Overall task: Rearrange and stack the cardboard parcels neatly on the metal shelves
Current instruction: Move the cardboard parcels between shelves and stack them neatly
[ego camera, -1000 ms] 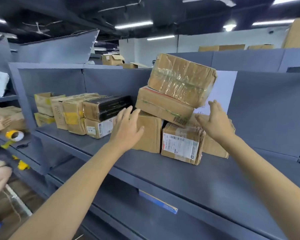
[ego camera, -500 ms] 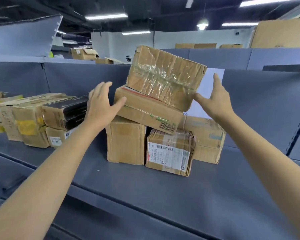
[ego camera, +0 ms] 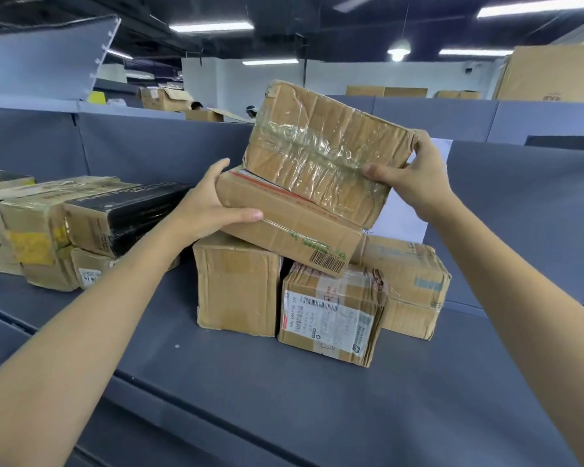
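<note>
Far left of the grey metal shelf (ego camera: pixel 216 382): a cluster of worn parcels (ego camera: pixel 31 230) is packed tight, with a black-topped box (ego camera: pixel 125 214) at its right end. Left hand (ego camera: pixel 206 207) is wrapped round the left end of the flat middle box (ego camera: pixel 284 227), thumb along the front face, fingers over the top edge. That box is seen tilted, resting on a plain upright box (ego camera: pixel 238 284) and a labelled parcel (ego camera: pixel 331 315) just beside it. The tape-wrapped top box (ego camera: pixel 324 156) is stacked on it, tilted too. Right hand (ego camera: pixel 415 183) is clamped on the top box's right end, thumb on the taped front. A fourth bottom carton (ego camera: pixel 415 284) is set behind-right, against the shelf's back panel.
</note>
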